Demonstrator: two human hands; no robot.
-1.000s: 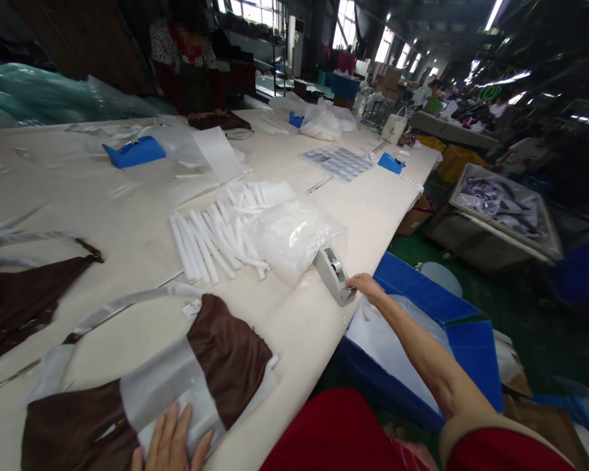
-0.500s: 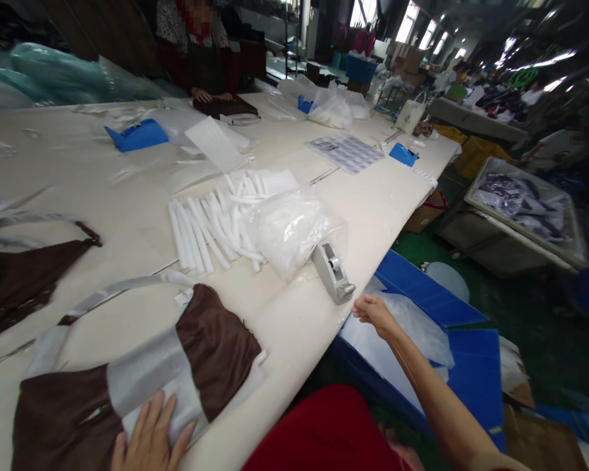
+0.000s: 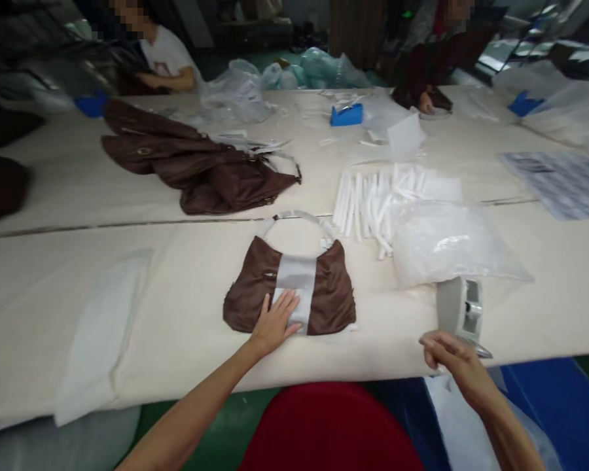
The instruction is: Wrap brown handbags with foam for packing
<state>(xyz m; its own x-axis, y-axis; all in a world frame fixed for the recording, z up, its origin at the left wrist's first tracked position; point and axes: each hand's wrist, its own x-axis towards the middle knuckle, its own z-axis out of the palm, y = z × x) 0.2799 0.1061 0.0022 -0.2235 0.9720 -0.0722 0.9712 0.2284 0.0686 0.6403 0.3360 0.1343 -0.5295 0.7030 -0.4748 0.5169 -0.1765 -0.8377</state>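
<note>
A brown handbag [image 3: 331, 288] lies flat on the cream-covered table, with a pale grey band wrapped round its middle and a white-wrapped handle arching away from me. My left hand [image 3: 276, 320] rests on the band with its fingers spread. Just left of a grey tape dispenser [image 3: 460, 307], near the table's front edge, my right hand [image 3: 449, 353] is closed in a pinch; what it may hold is too small to make out.
White rolls [image 3: 368, 203] and a clear plastic bag [image 3: 456, 242] lie right of the handbag. More brown bags [image 3: 216, 170] are piled behind, left. A plastic sheet [image 3: 103, 327] lies at left, a blue box [image 3: 554, 405] below the edge. Two people sit across the table.
The view has swung left, bringing the piled brown bags into sight. My left hand stays on the grey band. My right hand is still pinched, now at the left side of the dispenser's front end.
</note>
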